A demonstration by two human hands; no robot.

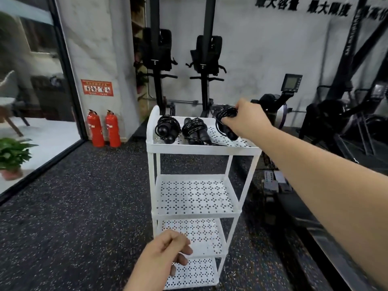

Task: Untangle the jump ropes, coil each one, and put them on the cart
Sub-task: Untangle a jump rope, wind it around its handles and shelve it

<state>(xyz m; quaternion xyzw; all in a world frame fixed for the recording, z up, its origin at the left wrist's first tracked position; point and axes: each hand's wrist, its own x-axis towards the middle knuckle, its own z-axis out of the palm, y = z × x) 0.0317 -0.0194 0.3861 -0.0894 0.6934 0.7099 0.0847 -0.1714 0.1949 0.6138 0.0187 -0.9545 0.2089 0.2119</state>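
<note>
So, step in hand: looks like the last drop-off, the third rope (pixel 220 119) going onto the cart (pixel 201 149).
Right hand (pixel 249 120): out over the right end of the top shelf (pixel 243 142), fingers (pixel 230 122) curled round the coiled rope. Its handles poke down toward the shelf; can't tell if they touch it.
Left hand (pixel 168 250): low, in front of the lower shelves, fingers loosely curled, holding nothing.
Parked so far: left coil (pixel 167 128) and middle coil (pixel 194 129), side by side on the top shelf, both wound up.
Free spot: bare patch of shelf just right of the middle coil, under the held rope.
Next move: my guess is lower it into that gap and let go gently, so the loops don't spring open or snag the middle coil.
Progress: nearly done, I reckon.
</note>
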